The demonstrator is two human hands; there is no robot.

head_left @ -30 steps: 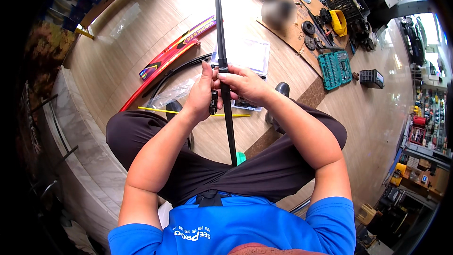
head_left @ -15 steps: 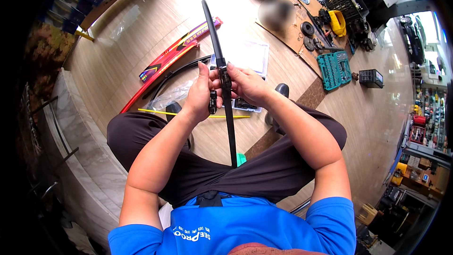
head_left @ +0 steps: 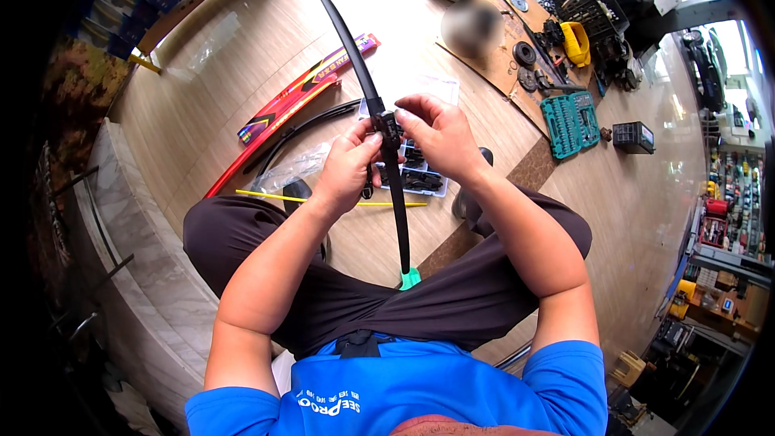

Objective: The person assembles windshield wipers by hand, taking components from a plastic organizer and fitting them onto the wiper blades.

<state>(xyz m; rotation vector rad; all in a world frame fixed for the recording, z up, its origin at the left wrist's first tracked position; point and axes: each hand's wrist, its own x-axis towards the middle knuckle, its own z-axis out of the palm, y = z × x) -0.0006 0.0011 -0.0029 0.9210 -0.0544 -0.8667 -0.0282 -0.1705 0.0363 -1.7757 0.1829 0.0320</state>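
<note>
A black wiper blade (head_left: 355, 56) stands lengthwise in front of me, its far end leaning left and its near end by my lap. My left hand (head_left: 349, 163) is closed around the middle of the blade, thumb against the connector (head_left: 389, 127). Below those fingers a small black piece (head_left: 368, 190) pokes out, partly hidden by the hand. My right hand (head_left: 446, 136) is beside the connector, thumb and forefinger apart and slightly curved, its other fingers partly hidden. Beneath the hands lies a clear case (head_left: 440, 187) with several small black parts.
Left of the case lie a red wiper package (head_left: 299, 89), curved black strips (head_left: 295, 133), a plastic bag (head_left: 299, 168) and a yellow rod (head_left: 323, 201). At right are a teal socket set (head_left: 571, 125) and a board (head_left: 484, 56) with tools. A green piece (head_left: 411, 278) sits by my lap.
The blade's far end has swung left. My right hand has loosened from the connector and shifted right, while my left thumb has come onto the connector. More of the case's black parts shows.
</note>
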